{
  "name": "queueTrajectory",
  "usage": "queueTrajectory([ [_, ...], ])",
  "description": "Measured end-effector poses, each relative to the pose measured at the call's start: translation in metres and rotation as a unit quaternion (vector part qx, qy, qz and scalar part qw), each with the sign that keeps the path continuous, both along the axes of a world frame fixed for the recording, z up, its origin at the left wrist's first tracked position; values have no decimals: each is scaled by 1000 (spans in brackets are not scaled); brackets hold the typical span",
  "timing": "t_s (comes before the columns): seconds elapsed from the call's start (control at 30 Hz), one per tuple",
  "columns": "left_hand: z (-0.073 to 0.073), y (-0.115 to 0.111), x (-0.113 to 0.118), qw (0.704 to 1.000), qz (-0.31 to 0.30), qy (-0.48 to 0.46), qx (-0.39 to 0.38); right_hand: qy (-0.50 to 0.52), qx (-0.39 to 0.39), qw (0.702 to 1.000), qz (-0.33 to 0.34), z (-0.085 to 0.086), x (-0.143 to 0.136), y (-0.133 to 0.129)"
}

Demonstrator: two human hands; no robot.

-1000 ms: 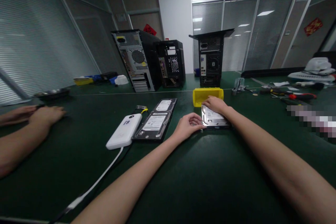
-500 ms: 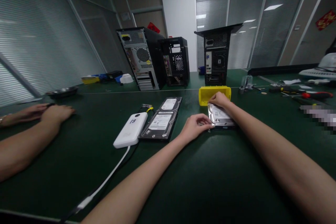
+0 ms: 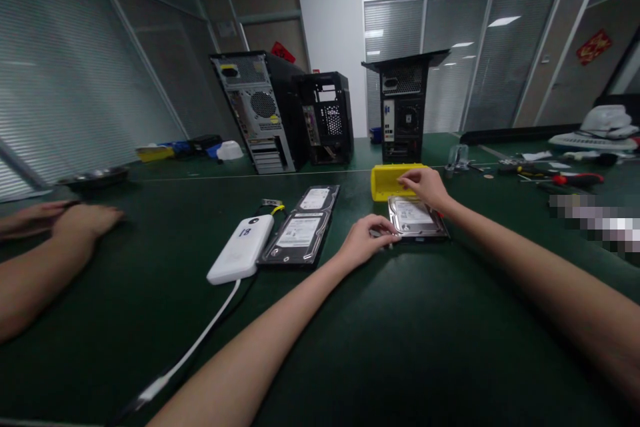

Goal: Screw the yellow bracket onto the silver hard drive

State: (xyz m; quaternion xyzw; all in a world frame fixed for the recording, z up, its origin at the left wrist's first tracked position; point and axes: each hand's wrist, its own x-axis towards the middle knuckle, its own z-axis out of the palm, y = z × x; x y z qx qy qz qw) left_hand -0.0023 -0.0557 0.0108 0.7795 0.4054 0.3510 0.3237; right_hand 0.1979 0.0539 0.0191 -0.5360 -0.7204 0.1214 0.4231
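A silver hard drive with a white label (image 3: 414, 213) lies flat on the green table, in front of a yellow plastic bin (image 3: 383, 183). My left hand (image 3: 369, 239) has its thumb and fingertips closed on the drive's near left corner. My right hand (image 3: 426, 187) is above the drive's far edge, in front of the bin, with its fingertips pinched together; whatever may be between them is too small to make out. Two more hard drives, one nearer (image 3: 300, 237) and one farther (image 3: 317, 199), lie end to end left of my left hand.
Beside the two drives is a white power bank (image 3: 241, 250) with a white cable (image 3: 200, 340). At the far left rest another person's hands (image 3: 87, 220). Computer cases (image 3: 285, 113), (image 3: 327, 117), (image 3: 403, 110) stand at the back. Screwdrivers (image 3: 577, 179) lie at the right.
My right hand has lifted off the drive's far edge and uncovered more of its label. My left hand stays at the near corner. The whole view has shifted slightly.
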Motion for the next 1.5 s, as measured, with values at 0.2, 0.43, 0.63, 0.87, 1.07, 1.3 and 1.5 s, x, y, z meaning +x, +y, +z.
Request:
queueTrajectory([
  [0.2,-1,3,2,999,-14,-18,-31,31,-22,998,43,-5,49,-76],
  [0.43,-1,3,1,998,-10,-47,-31,61,-67,995,52,-16,60,-110],
  [0.63,0,1,-1,1000,15,7,-10,111,-55,991,44,-25,59,-106],
  [0.87,4,-2,0,1000,10,26,-8,118,-68,990,47,-30,64,-106],
  [1.07,5,-6,0,1000,6,25,-15,152,-95,983,45,-30,64,-110],
  [1.3,4,-6,-1,1000,2,22,-14,150,-115,982,33,-33,66,-104],
  [1.5,1,-4,-2,999,7,31,-13,155,-119,981,15,-35,67,-103],
])
